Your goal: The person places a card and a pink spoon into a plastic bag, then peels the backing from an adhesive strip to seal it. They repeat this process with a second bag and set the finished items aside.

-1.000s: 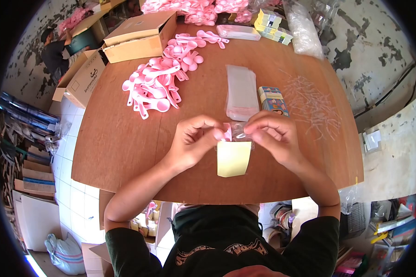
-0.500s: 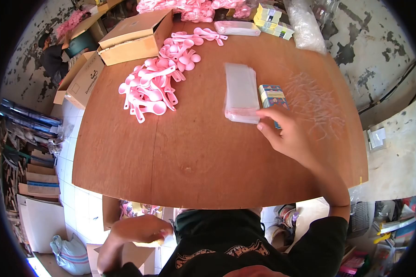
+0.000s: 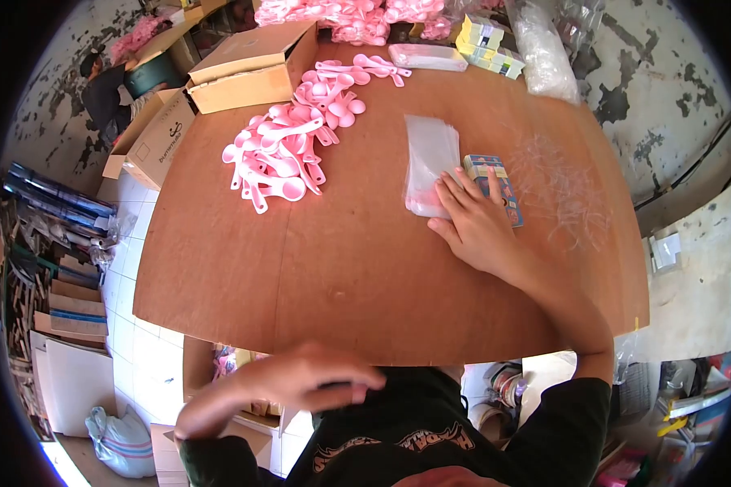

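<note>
My right hand (image 3: 475,227) lies with fingers spread over the lower end of a stack of clear plastic bags (image 3: 432,154). Some of its fingers reach across a stack of printed cards (image 3: 508,199) just to the right. My left hand (image 3: 321,377) is above the table's near edge, slightly blurred, its fingers stretched toward the right with nothing visible in them. A heap of pink plastic measuring spoons (image 3: 280,154) sits on the left part of the wooden table (image 3: 341,268).
Thin clear strips (image 3: 556,191) lie scattered at the right. Along the back are a cardboard box (image 3: 252,69), bagged pink spoons (image 3: 357,20), yellow-banded card stacks (image 3: 491,49) and a plastic roll (image 3: 544,57). Another person (image 3: 105,93) is at the far left, beside an open carton (image 3: 154,138).
My right hand has gone from a pinch at the bags' lower right corner to lying flat with spread fingers. My left hand has risen and moved right toward the table edge. The view has shifted slightly.
</note>
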### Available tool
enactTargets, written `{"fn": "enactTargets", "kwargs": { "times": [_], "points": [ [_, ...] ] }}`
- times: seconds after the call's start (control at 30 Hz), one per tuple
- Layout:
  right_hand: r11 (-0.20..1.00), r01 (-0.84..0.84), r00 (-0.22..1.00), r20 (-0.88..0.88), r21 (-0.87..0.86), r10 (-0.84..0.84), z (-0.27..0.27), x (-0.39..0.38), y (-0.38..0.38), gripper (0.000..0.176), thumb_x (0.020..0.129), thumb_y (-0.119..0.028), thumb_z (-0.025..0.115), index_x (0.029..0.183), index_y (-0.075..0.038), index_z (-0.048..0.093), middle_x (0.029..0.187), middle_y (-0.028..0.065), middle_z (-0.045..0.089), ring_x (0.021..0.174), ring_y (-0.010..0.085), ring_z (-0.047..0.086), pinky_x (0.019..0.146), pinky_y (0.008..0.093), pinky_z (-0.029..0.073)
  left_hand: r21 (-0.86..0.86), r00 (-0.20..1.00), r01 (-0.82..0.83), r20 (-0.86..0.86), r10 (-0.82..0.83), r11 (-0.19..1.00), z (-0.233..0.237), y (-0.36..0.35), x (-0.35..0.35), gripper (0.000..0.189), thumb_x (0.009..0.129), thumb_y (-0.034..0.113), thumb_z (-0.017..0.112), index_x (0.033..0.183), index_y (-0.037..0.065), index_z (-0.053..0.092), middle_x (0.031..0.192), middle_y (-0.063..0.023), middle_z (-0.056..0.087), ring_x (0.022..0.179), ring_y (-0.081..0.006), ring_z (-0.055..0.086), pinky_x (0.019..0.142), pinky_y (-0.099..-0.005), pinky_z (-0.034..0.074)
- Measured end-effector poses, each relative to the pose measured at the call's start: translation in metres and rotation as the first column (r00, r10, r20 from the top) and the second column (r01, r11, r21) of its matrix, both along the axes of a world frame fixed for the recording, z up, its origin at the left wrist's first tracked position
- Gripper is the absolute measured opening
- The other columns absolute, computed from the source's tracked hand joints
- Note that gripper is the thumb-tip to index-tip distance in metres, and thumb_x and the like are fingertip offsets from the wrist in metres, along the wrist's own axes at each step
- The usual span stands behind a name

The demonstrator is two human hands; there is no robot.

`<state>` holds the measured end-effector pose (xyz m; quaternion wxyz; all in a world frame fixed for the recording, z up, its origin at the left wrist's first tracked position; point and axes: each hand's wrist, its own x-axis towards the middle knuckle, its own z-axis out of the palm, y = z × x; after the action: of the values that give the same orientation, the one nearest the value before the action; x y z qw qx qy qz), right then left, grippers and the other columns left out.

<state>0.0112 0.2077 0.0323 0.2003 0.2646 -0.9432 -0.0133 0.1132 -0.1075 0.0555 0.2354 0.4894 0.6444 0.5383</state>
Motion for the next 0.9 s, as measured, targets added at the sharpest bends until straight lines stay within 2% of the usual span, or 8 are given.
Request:
{"fn": "enactTargets", "kwargs": {
  "times": [0.07, 0.13, 0.2, 0.3, 0.47, 0.57, 0.67, 0.9],
  "points": [
    [1.0, 0.005, 1.0, -0.002, -0.002, -0.005, 0.006, 0.006, -0.001, 0.054, 0.093, -0.038, 0.05, 0.124, 0.006, 0.052, 0.132, 0.0186, 0.052, 0.132, 0.0311, 0.039, 0.111, 0.0578, 0.011, -0.004, 0.986, -0.146, 0.082, 0.146, 0.989, 0.007, 0.014, -0.028, 0.026, 0.091, 0.007, 0.061, 0.116, 0.002, 0.058, 0.1, -0.0108, 0.067, 0.089, -0.0185, 0.067, 0.076, -0.0307, 0.054],
    [1.0, 0.014, 1.0, -0.003, -0.005, -0.015, 0.014, 0.015, -0.004, 0.053, 0.093, -0.037, 0.051, 0.125, 0.005, 0.052, 0.133, 0.0186, 0.051, 0.133, 0.0311, 0.039, 0.111, 0.0578, 0.011, -0.005, 0.84, -0.34, 0.448, 0.306, 0.941, 0.005, 0.036, -0.057, 0.038, 0.093, 0.014, 0.059, 0.128, 0.001, 0.049, 0.118, -0.0128, 0.06, 0.104, -0.0238, 0.062, 0.091, -0.0357, 0.05],
    [0.999, -0.02, 1.0, 0.011, -0.041, 0.02, 0.023, 0.026, -0.009, 0.055, 0.091, -0.037, 0.054, 0.126, 0.004, 0.051, 0.134, 0.0175, 0.051, 0.133, 0.0305, 0.038, 0.11, 0.0593, 0.012, -0.032, 0.616, -0.391, 0.734, 0.287, 0.92, -0.009, 0.057, -0.094, 0.05, 0.096, 0.027, 0.056, 0.134, 0.001, 0.039, 0.123, -0.015, 0.055, 0.107, -0.025, 0.06, 0.096, -0.0379, 0.047],
    [0.994, -0.111, 0.994, 0.021, -0.004, 0.111, 0.039, 0.051, -0.023, 0.057, 0.088, -0.038, 0.057, 0.127, 0.003, 0.051, 0.133, 0.0162, 0.051, 0.133, 0.0293, 0.038, 0.109, 0.0615, 0.015, 0.03, 0.395, -0.333, 0.912, 0.11, 0.943, -0.018, 0.078, -0.122, 0.05, 0.096, 0.034, 0.053, 0.128, -0.004, 0.044, 0.118, -0.0138, 0.058, 0.107, -0.024, 0.06, 0.094, -0.0367, 0.048],
    [0.962, -0.271, 0.961, 0.054, -0.023, 0.272, 0.043, 0.073, -0.026, 0.053, 0.085, -0.035, 0.062, 0.126, -0.002, 0.054, 0.131, 0.0152, 0.052, 0.13, 0.028, 0.041, 0.106, 0.0606, 0.022, 0.142, 0.474, -0.324, 0.88, 0.031, 0.935, -0.032, 0.092, -0.124, 0.04, 0.095, 0.02, 0.055, 0.126, -0.002, 0.044, 0.117, -0.0168, 0.058, 0.107, -0.0272, 0.061, 0.092, -0.0397, 0.051],
    [0.996, -0.058, 0.997, -0.051, -0.074, 0.054, 0.053, 0.057, 0.0, 0.042, 0.079, -0.023, 0.068, 0.117, -0.006, 0.059, 0.12, 0.0146, 0.058, 0.114, 0.0305, 0.052, 0.102, 0.0519, 0.031, 0.185, 0.481, -0.355, 0.877, 0.01, 0.916, -0.055, 0.088, -0.131, 0.043, 0.093, 0.012, 0.055, 0.13, -0.004, 0.04, 0.123, -0.0181, 0.055, 0.109, -0.0272, 0.06, 0.096, -0.0392, 0.05],
    [0.994, 0.099, 0.992, 0.089, -0.047, -0.095, 0.054, 0.04, 0.042, 0.046, 0.075, -0.014, 0.072, 0.119, -0.006, 0.058, 0.122, 0.0141, 0.058, 0.112, 0.0331, 0.054, 0.099, 0.0471, 0.038, 0.189, 0.483, -0.436, 0.874, 0.051, 0.88, -0.049, 0.083, -0.13, 0.043, 0.092, 0.01, 0.056, 0.129, -0.004, 0.04, 0.121, -0.0186, 0.056, 0.108, -0.0276, 0.061, 0.096, -0.0396, 0.05],
    [0.961, 0.044, 0.966, 0.258, -0.274, 0.03, 0.041, 0.021, 0.078, 0.037, 0.072, 0.0, 0.072, 0.108, -0.001, 0.064, 0.116, 0.0161, 0.062, 0.103, 0.0332, 0.061, 0.089, 0.0377, 0.05, 0.212, 0.489, -0.432, 0.872, 0.031, 0.877, -0.06, 0.088, -0.133, 0.042, 0.092, 0.009, 0.056, 0.13, -0.002, 0.041, 0.12, -0.0185, 0.056, 0.11, -0.028, 0.059, 0.099, -0.04, 0.047]
  ]
}}
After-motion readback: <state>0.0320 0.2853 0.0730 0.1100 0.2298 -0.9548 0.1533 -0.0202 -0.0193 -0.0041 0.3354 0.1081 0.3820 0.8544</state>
